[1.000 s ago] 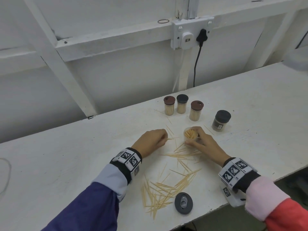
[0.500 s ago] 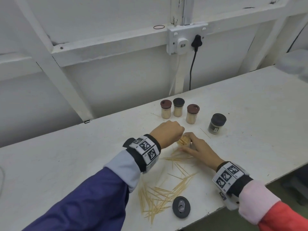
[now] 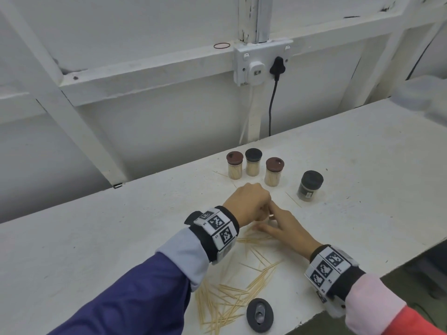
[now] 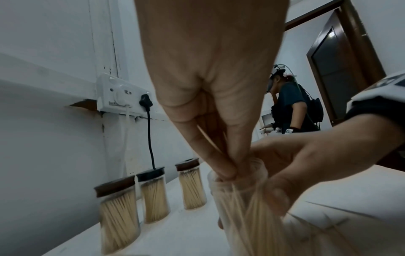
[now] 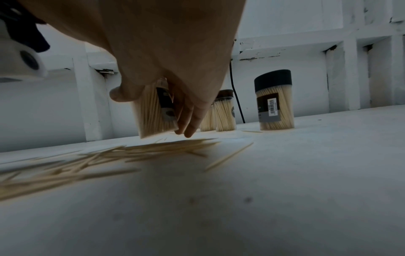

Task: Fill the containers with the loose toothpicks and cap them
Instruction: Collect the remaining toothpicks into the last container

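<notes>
open jar [image 4: 238, 199] on table [image 3: 96, 238], between left hand [image 3: 249, 204] above its mouth and right hand [image 3: 285, 228] at its right side | three capped jars [image 3: 254, 166] in a row behind | fourth capped jar [image 3: 309, 186] to their right | loose toothpicks [image 3: 232, 298] in front of the hands | lid [image 3: 260, 315] right of the pile, near table's front edge

right hand [image 5: 175, 72] gripping tilted open container [image 5: 153, 114], loose toothpicks [image 5: 122, 155] below
</notes>
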